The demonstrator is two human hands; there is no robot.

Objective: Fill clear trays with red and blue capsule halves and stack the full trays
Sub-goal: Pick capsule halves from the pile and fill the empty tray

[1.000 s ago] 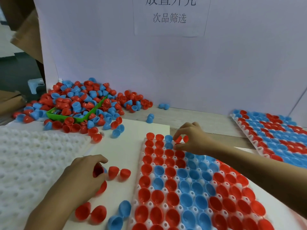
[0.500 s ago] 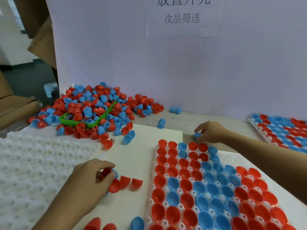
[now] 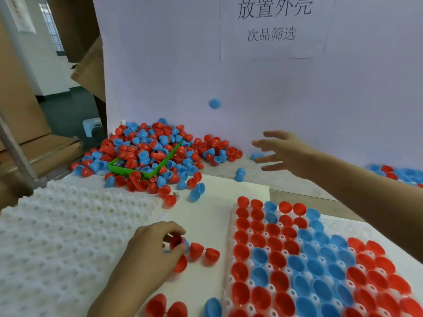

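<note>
Head view shows the right hand [image 3: 285, 152] raised above the table with its fingers spread wide and holding nothing. A blue half [image 3: 214, 103] hangs in the air in front of the white board [image 3: 343, 99], up and to the left of that hand and apart from it. The left hand [image 3: 153, 250] rests low on the white sheet [image 3: 206, 220], its fingers curled around a red half [image 3: 175, 242], with a bit of blue showing just beside it. Two more red halves [image 3: 203, 251] lie touching each other just right of those fingers, and another sits just below them.

The tray [image 3: 231, 271] lies at lower right, its pockets filled with red and blue halves set open side up, red mostly on the left and far right, blue through the middle. A second filled tray [image 3: 398, 173] shows at the right edge behind the right forearm. An empty white dimpled tray [image 3: 57, 236] lies at lower left.

The pile [image 3: 155, 152] of loose red and blue halves sits at the back left against the board, spilling over a green bin [image 3: 128, 171]. A few blue halves lie alone on the table between the pile and the right hand. A paper sign [image 3: 273, 26] with printed characters hangs on the board.
</note>
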